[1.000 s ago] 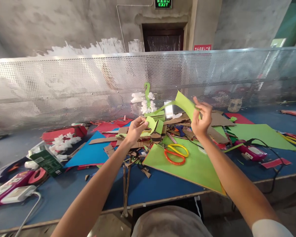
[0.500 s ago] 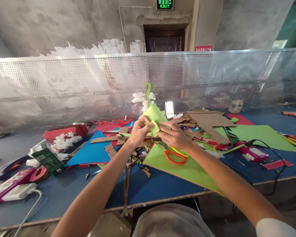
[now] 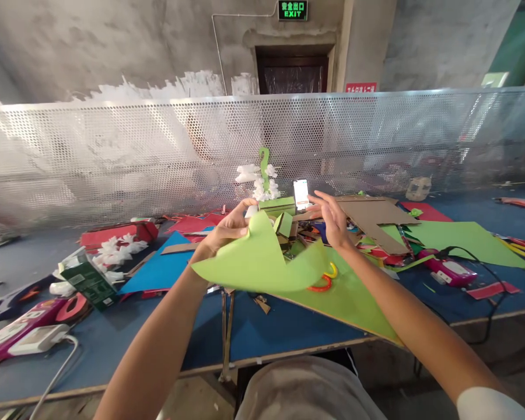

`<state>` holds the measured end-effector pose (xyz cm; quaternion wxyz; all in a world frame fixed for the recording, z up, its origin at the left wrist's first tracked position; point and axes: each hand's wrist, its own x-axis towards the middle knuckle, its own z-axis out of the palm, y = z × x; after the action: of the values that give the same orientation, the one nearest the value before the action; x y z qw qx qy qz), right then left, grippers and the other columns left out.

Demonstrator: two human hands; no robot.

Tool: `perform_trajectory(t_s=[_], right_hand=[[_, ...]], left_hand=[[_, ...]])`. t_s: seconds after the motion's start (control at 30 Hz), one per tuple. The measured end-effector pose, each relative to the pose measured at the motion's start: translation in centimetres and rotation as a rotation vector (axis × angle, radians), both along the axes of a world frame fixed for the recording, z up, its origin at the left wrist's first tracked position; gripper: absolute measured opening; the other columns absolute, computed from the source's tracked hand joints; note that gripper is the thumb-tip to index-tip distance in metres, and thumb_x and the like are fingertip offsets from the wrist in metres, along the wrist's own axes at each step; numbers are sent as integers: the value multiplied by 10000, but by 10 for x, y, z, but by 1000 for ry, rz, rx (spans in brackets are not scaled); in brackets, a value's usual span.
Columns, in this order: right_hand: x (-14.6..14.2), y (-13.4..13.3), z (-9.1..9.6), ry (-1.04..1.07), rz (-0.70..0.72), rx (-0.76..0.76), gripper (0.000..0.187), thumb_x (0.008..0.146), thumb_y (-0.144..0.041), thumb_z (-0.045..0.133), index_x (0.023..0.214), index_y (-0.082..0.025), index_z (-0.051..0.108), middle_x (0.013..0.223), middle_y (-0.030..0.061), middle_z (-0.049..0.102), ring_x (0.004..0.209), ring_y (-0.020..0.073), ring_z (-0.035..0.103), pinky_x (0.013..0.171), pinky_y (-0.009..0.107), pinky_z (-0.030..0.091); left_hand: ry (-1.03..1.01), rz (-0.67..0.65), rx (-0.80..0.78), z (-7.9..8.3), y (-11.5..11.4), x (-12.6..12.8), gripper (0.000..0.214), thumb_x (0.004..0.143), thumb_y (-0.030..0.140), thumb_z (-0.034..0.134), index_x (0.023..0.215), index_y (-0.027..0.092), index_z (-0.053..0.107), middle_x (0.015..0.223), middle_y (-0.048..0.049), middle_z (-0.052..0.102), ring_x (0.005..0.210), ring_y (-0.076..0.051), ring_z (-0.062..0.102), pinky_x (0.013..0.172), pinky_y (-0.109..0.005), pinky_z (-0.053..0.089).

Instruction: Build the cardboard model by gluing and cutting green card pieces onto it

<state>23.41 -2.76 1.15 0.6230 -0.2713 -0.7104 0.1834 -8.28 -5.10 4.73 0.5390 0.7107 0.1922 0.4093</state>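
Note:
My left hand (image 3: 226,228) pinches the edge of a light green paper piece (image 3: 262,262) that hangs bent over the table, covering part of the orange and yellow scissors (image 3: 324,279). My right hand (image 3: 331,219) hovers just right of it, fingers spread, touching nothing I can see. Between the hands stands a small green and cardboard model (image 3: 282,214). A large green sheet (image 3: 354,297) lies flat below my right forearm.
Blue table (image 3: 114,344) is littered with a blue triangle sheet (image 3: 157,269), red paper, cardboard pieces (image 3: 371,214), a green box (image 3: 90,283), a power strip (image 3: 30,341) and a pink glue gun (image 3: 446,269). A phone (image 3: 301,193) leans against the perforated metal screen (image 3: 114,157).
The green paper, first held up between both hands, was brought together, then unfolded toward me. My right hand has let go and spread open; my left still holds it.

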Motion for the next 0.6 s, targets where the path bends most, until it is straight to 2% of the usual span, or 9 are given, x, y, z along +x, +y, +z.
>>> perform_trajectory(t_s=[0.07,0.13,0.2,0.3,0.37,0.43,0.5,0.6], right_hand=[[-1,3,1,-8,168,-239,548,1059,-620,419,1457,-254,511,1308,151,749,938,234,773,741,362,643],[-3,3,1,-121,324,-440,576,1028,-666,477,1425,-251,516,1139,131,796,831,221,769,639,315,618],[-8,1,-1,-281,387,-520,595,1012,-656,530,1455,-261,496,1035,100,790,777,208,748,579,282,583],[-15,-3,-7,-484,230,-367,579,1004,-563,601,1496,-274,501,1001,65,730,810,199,709,642,293,581],[-17,-5,-9,-574,97,-207,572,977,-499,669,1489,-282,537,1120,84,692,954,221,697,773,336,597],[-18,-4,-11,-649,33,-97,570,940,-447,733,1464,-289,572,1276,111,647,1125,257,668,907,382,584],[-17,-2,-13,-712,14,-61,529,911,-386,774,1402,-271,613,1310,115,641,1181,273,655,974,406,559],[-17,5,-17,-682,-12,-147,333,906,-302,766,1205,-219,646,1124,77,702,988,234,707,884,369,568]], left_hand=[[196,-67,-5,-2,6,1,613,792,461,867,1304,289,577,861,-42,734,641,-215,720,537,-288,533],[376,-69,65,-7,15,6,430,784,429,878,1115,229,691,785,-44,717,598,-186,686,518,-265,500],[472,-42,143,-13,25,11,360,733,417,905,981,217,739,731,-30,700,566,-176,653,508,-260,476],[615,-94,129,-19,34,10,268,757,425,869,870,213,750,711,-27,688,566,-176,622,525,-261,448],[677,-114,132,-20,37,2,252,772,432,850,770,208,734,669,-14,646,543,-161,565,529,-258,412],[709,-52,189,-20,39,-9,297,743,434,862,655,208,690,617,7,578,524,-142,494,532,-254,371],[752,27,243,-19,42,-20,332,721,437,863,599,212,651,599,22,522,533,-136,450,545,-250,338],[877,4,238,-20,46,-28,331,761,464,808,621,216,639,620,23,498,570,-142,432,580,-247,326]])
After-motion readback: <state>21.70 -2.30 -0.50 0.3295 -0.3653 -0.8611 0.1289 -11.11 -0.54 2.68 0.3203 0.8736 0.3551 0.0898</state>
